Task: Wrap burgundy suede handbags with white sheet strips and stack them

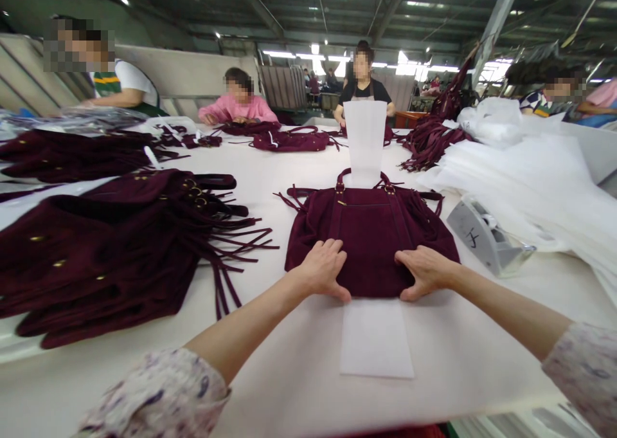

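A dark maroon handbag (371,232) lies on the white table in front of me, its two handles pointing away and tassel cords at its sides. My left hand (325,271) grips its near edge on the left, fingers on the front and thumb at the bottom. On the right, my right hand (427,272) holds the same edge, fingers partly hidden. A white paper strip (376,341) sticks out from under the bag towards me. Beyond the bag, between the handles, white paper (365,136) rises upright; whether both are one piece I cannot tell.
Maroon bags (110,245) with loose tassels are piled on the left. A grey tape dispenser (486,235) stands right of the handbag, near white sheets (525,181). Maroon straps (431,139) lie heaped behind. Several people work around the table (270,367).
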The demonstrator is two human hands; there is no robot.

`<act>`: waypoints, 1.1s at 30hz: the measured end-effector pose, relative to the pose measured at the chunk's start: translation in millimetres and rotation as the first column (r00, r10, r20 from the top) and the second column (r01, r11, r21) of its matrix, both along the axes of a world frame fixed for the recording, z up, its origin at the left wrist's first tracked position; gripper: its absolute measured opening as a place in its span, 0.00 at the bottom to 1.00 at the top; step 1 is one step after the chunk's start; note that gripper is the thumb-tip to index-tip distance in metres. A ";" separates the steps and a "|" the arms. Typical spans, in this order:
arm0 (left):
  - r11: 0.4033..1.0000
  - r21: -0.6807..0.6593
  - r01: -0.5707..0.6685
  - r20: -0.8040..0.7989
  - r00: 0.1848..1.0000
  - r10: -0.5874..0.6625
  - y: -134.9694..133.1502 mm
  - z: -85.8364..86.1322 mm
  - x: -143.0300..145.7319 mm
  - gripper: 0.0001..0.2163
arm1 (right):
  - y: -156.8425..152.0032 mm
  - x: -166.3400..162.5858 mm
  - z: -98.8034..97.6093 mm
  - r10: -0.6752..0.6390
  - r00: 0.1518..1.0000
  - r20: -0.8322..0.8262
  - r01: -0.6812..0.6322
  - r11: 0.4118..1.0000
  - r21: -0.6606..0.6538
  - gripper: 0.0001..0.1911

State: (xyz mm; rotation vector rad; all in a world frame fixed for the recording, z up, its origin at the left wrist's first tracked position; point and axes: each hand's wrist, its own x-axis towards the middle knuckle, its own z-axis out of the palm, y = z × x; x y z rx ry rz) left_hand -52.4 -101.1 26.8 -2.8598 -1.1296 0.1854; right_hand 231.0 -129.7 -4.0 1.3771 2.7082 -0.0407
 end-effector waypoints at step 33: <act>0.995 -0.081 -0.066 0.111 0.991 0.074 7.0 -4.5 -4.5 0.31 | 14.7 103.2 21.3 -0.305 0.820 -0.485 0.149 0.931 -0.333 0.14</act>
